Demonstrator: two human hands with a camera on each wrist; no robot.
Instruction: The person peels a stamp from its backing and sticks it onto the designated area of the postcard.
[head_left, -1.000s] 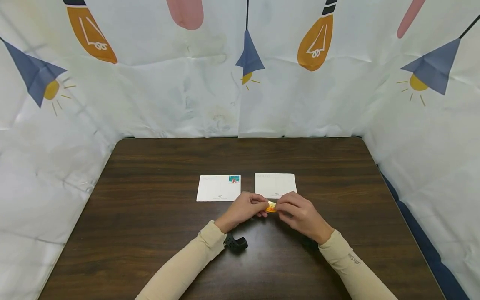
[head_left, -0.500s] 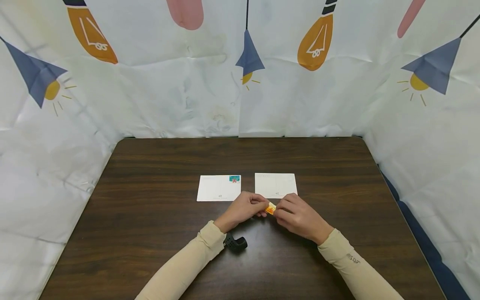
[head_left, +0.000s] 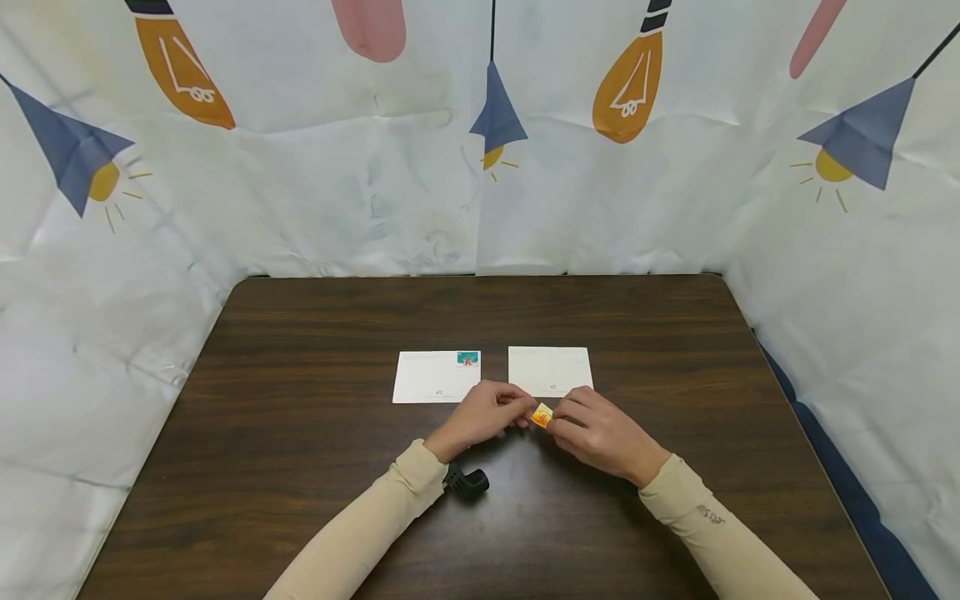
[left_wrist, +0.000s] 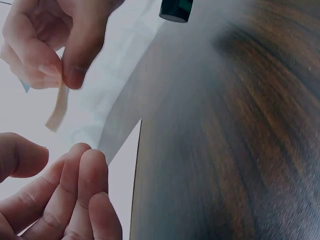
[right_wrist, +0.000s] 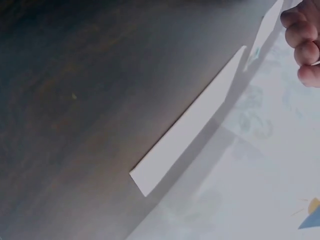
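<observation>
Head view: a yellow-and-orange stamp-like slip [head_left: 542,416] is held above the dark, wood-grained table [head_left: 337,500], close to the near edge of the right-hand postcard [head_left: 551,367]. The right hand [head_left: 596,432] pinches it between thumb and fingertips, which cover its right end. From here the left hand [head_left: 486,414] seems to meet the slip's other side, but the left wrist view shows a gap: the left thumb stands apart from loosely bent fingers, and this hand has hold of nothing.

That same view gives the slip nearly edge-on, as a thin, pliant strip bowed along its length. Its long axis runs from the right fingertips toward the left hand, with the free end pointing there. The head view shows its printed face instead, tilted, one corner pointing away from the person.

Both postcards are flat white rectangles of smooth card; the left-hand postcard [head_left: 431,379] carries a teal-and-red stamp [head_left: 467,358] in its far right corner. The right wrist view shows the nearer card strongly foreshortened, with a thin dark edge line, and curled fingers at the upper right, though whose side they belong to is unclear. Behind, the creased white cloth [head_left: 420,200] bears printed lamps and bulbs.
</observation>
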